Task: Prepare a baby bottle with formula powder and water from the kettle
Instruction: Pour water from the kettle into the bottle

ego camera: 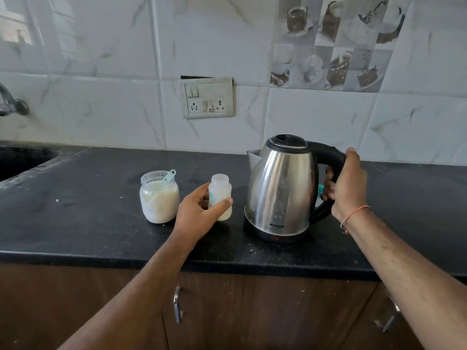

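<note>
A small translucent baby bottle [220, 190] stands uncapped on the black counter [88, 223], with pale contents low inside. My left hand [199, 210] grips its lower body, thumb in front. Right of it stands a steel kettle [280, 188] on its base, lid closed, spout pointing left. My right hand [346, 183] is wrapped round the kettle's black handle. Left of the bottle is an open clear jar of white formula powder [159, 198] with a teal scoop [168, 176] standing in it.
A sink [22, 160] is sunk into the counter at the far left, with a tap [10, 102] on the wall above. A switch and socket plate [208, 98] is on the tiled wall. Wooden cabinet doors with metal handles [178, 304] lie below the counter edge.
</note>
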Tool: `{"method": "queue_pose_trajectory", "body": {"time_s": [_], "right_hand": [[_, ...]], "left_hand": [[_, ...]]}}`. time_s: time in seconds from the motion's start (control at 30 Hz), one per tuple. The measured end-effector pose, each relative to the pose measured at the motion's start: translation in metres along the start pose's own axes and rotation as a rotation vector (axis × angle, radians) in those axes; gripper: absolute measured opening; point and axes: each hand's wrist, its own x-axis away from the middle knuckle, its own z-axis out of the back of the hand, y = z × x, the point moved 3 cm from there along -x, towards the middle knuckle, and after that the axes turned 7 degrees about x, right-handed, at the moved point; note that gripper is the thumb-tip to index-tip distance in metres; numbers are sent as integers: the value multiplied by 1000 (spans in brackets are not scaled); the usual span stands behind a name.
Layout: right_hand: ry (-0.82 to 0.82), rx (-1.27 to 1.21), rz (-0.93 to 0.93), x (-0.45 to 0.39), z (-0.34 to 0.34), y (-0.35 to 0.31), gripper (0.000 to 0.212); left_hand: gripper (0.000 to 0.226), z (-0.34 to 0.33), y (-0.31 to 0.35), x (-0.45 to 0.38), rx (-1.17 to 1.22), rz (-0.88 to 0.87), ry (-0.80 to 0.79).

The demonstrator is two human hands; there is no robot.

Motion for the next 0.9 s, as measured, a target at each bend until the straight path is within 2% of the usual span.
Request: {"method": "queue_pose_trajectory", "body": {"time_s": [0.1,0.2,0.27,0.33,0.47,0.57,0.8,0.9], "right_hand": [[-5,-3,0,-3,-8,1,69],[-9,6,0,-7,-16,2,68],[-4,2,1,-9,-21,3,65],[-1,3,-2,-11,-27,4,61],[-10,7,-3,-17,-36,8,60],[-3,1,1,-21,-44,9,59],[-22,-6,1,-31,-61,11,60],[-25,-3,0,-36,-65,13,60]], "left_hand": [[51,1,0,0,-7,3,-3],[72,1,1,0,-16,-2,-5],[77,1,1,-1,-18,-9,-9],[74,0,1,0,-23,-4,-14],[48,-1,1,-1,-29,-1,-25],[55,0,0,-1,-25,-7,-23],[51,0,-1,-2,-37,-17,-30],[60,1,-2,-4,-60,-21,-44]]}}
